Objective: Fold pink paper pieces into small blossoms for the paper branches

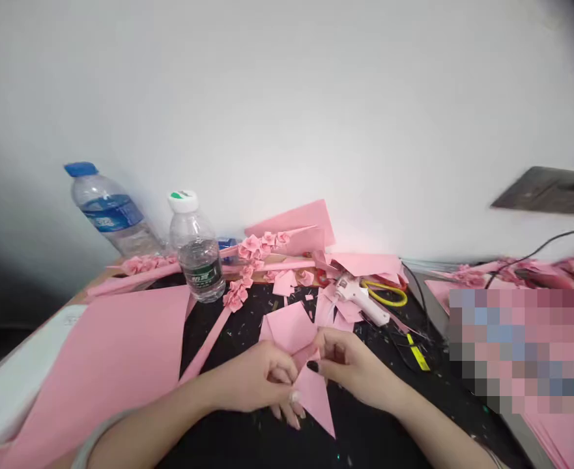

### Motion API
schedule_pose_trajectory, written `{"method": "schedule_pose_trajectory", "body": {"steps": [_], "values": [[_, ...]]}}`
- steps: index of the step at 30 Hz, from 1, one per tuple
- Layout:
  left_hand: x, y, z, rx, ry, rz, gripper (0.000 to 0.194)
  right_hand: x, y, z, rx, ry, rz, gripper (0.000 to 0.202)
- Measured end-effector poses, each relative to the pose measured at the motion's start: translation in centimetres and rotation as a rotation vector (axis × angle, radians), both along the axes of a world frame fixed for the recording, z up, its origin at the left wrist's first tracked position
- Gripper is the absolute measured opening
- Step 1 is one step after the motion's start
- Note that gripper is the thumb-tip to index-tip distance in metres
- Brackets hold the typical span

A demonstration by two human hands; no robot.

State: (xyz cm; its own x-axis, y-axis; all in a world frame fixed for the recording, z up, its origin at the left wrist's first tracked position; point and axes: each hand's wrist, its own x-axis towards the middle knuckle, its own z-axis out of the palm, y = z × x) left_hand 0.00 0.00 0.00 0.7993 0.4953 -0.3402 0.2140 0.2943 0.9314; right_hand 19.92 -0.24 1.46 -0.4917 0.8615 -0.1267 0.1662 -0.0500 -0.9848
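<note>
While a large pink sheet (120,345) lay at left, the left hand (256,376) pinched folded pink paper (290,326) between its fingers above the worktop (365,433). Fingers of the right hand (355,365) pinched its right side, near a white glue gun (365,303).

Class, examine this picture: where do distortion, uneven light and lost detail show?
Head view: the blue-capped bottle leans outward, likely wide-angle stretch; the wall darkens toward the left; the folded pink paper shows no strong glare; pixelation hides detail at lower right.

Craft corner: glue gun (365,301), pink paper (291,326)
</note>
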Motion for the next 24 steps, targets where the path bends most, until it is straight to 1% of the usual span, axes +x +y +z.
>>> {"method": "schedule_pose_trajectory", "body": {"steps": [5, 10, 17, 21, 24], "values": [[0.2, 0.4, -0.2, -0.007, 0.008, 0.003, 0.026, 0.1, -0.2, -0.1, -0.06, 0.055, -0.016, 0.02], [0.2, 0.4, 0.0, -0.025, 0.001, 0.009, 0.027, 0.0, -0.2, -0.5, -0.051, 0.062, -0.07, 0.022], [0.1, 0.4, 0.0, -0.026, 0.001, 0.007, 0.026, -0.1, -0.2, -0.5, -0.073, 0.092, -0.089, 0.026], [0.1, 0.5, -0.2, -0.026, -0.014, 0.009, 0.021, 0.0, 0.0, -0.8, -0.059, 0.08, -0.084, 0.03], [0.2, 0.6, -0.2, -0.039, -0.024, 0.057, 0.016, 0.1, 0.2, -1.0, -0.015, 0.039, -0.1, 0.038]]}}
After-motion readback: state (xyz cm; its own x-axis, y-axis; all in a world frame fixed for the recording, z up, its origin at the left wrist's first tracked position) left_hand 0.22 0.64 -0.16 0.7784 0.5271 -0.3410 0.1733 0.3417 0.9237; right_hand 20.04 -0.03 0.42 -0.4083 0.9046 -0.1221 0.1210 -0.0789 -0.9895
